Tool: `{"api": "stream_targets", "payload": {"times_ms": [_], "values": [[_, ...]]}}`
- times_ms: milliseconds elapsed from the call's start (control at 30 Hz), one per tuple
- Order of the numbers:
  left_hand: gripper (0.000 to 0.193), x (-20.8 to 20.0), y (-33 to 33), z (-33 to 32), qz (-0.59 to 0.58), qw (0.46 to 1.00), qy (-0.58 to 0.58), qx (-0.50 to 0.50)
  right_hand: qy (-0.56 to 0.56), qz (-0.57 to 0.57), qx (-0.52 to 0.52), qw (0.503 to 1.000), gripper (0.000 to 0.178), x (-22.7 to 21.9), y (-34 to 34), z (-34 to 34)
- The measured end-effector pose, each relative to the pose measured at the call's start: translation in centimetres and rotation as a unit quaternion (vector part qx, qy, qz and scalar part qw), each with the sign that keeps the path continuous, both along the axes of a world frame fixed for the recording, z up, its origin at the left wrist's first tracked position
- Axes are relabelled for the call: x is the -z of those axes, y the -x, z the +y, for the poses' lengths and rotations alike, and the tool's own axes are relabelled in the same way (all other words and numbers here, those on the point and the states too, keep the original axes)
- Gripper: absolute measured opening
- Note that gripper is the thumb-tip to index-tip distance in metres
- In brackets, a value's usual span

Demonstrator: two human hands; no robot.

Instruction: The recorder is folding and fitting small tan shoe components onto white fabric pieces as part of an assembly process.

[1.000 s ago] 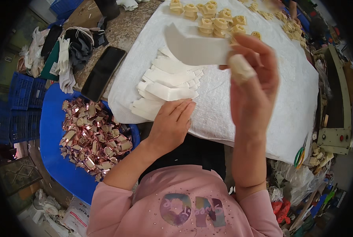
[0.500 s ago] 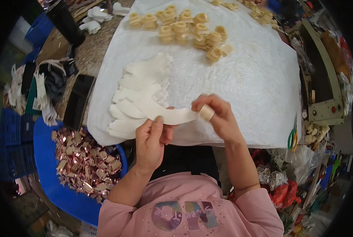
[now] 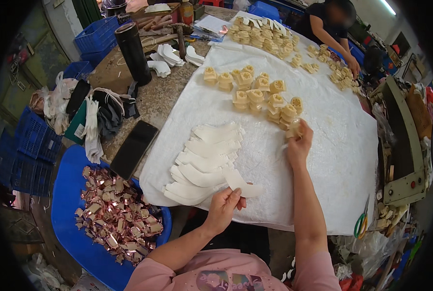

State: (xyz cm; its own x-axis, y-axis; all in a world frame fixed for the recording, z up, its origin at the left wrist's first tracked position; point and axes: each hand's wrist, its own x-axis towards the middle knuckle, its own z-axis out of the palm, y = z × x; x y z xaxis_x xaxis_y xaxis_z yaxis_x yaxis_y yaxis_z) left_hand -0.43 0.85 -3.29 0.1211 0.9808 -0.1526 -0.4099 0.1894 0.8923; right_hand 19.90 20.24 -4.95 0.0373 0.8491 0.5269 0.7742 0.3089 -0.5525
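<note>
"Pinching what, the left hand?"

"Its fingers grasp a curved white strip at lower centre, beside the fanned white pile."

"And the right hand?"

"Half a second ago it too was at the strip. Now it's right of centre, fingers curled at a cream piece; blur hides whether they grip it."

"Anything new?"

"A co-worker, upper right."
</note>
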Motion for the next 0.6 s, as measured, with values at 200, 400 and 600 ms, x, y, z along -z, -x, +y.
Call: {"api": "stream_targets", "payload": {"times_ms": [200, 400, 600], "values": [[0.034, 0.7, 0.3, 0.2, -0.014, 1.000, -0.014, 0.020, 0.127, 0.317, -0.064, 0.938, 0.050, -2.6, 1.2, -4.5], [0.032, 0.6, 0.1, 0.3, 0.047, 0.995, -0.082, 0.030, 0.032, -0.139, -0.217, 0.966, 0.062, -3.6, 1.7, -11.4], [0.031, -0.1, -1.9, 2.2, 0.148, 0.970, -0.192, 0.006, 0.023, -0.097, -0.181, 0.978, 0.041, -2.4, 3.0, -13.1]]}}
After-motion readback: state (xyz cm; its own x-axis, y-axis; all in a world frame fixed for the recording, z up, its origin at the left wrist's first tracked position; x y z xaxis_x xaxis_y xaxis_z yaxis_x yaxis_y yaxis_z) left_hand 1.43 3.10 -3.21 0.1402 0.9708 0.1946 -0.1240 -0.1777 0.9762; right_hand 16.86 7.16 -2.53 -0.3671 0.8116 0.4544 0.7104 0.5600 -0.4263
